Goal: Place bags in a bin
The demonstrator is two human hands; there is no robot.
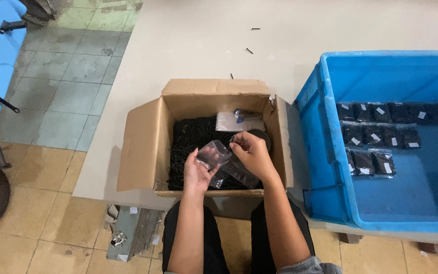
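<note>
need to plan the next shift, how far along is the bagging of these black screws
Done: about a dozen filled bags lie in rows in the blue bin. In hand: left hand and right hand hold a clear bag. Left: the cardboard box holds many loose screws.

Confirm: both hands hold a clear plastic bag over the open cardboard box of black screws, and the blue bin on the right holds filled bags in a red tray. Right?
Not quite. The head view shows no red tray: the filled bags lie in rows directly on the blue bin floor. The rest holds: left hand and right hand hold a clear plastic bag over the cardboard box of black screws.
</note>
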